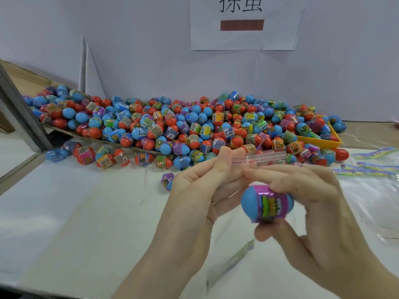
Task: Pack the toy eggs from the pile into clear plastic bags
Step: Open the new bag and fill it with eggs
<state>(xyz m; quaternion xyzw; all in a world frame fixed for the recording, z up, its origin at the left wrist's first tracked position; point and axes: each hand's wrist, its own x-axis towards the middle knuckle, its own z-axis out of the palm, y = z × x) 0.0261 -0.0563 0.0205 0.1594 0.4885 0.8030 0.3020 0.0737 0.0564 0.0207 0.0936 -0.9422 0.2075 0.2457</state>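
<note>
1. Both hands sit closest to cam, raised over the table (75,212). Right hand (319,214) is clamped on a blue toy egg (266,205) w/ purple wrap, thumb under, fingers over. Left hand (200,186) pinches the strip at the mouth of a clear plastic bag (259,158), thumb and forefinger together on it. Hands nearly touching.
2. Step in hand, our read: loading one egg into the bag. Egg sits just below the bag mouth; can't tell if the mouth is open yet or if the egg is already partly inside the film.
3. Next move calls for: spreading the mouth w/ the left fingers, then easing the egg in narrow end first. Film is thin and slippery, so grip on the strip must hold.
4. Surface: white table, lightly scuffed. Pile of eggs (183,126), red and blue, runs across the back, spilling off a slanted board (64,130). Yellow tray (323,143) at right under the pile. Spare bags (371,186) lie at right.
5. Room: white wall (140,50) behind, w/ paper sign (244,37) taped up. One stray egg (167,180) near the left hand.
</note>
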